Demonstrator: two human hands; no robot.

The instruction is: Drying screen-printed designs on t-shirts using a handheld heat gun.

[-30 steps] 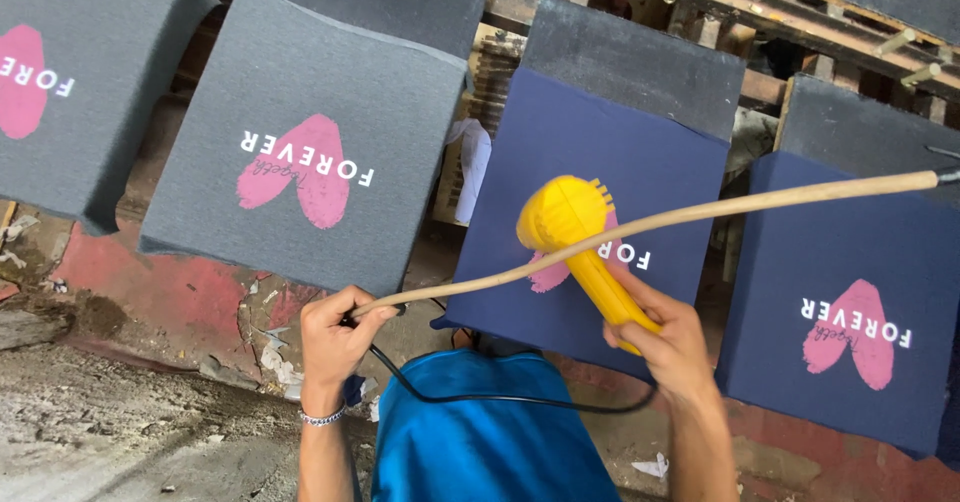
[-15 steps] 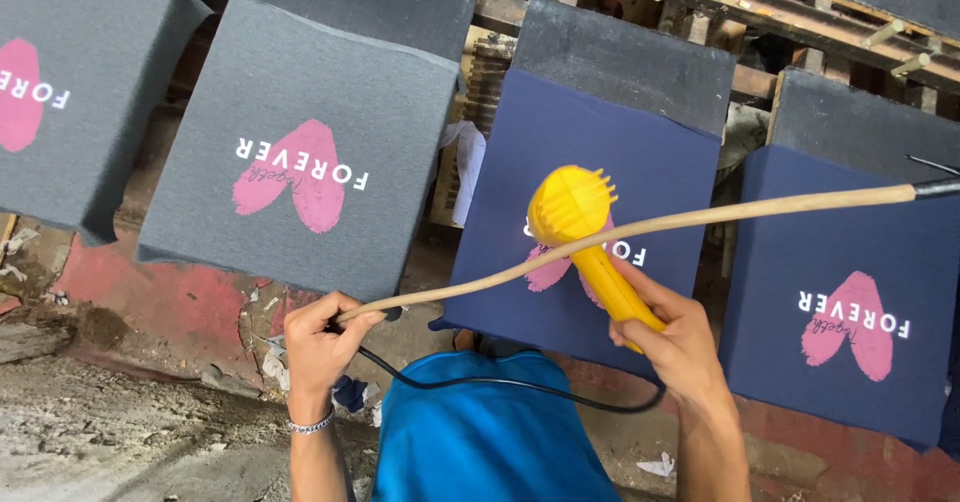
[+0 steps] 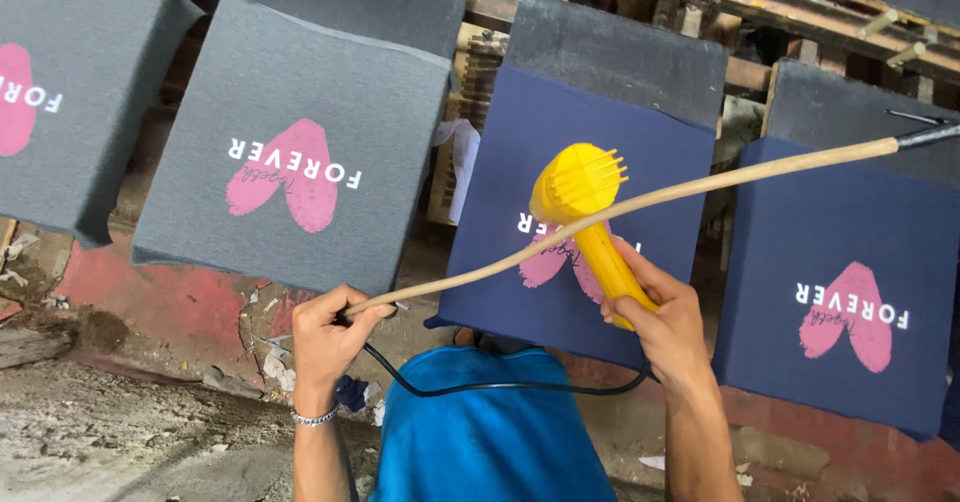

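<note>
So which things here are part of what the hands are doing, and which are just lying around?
In use:
- right hand gripping yellow heat gun
- left hand holding long wooden stick and black cord
- navy printed shirt under the gun

Lying about:
- grey printed shirt
- rubble on the ground

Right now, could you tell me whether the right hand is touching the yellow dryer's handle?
Touching. The head view shows the right hand with its fingers wrapped around the handle of the yellow dryer.
</note>
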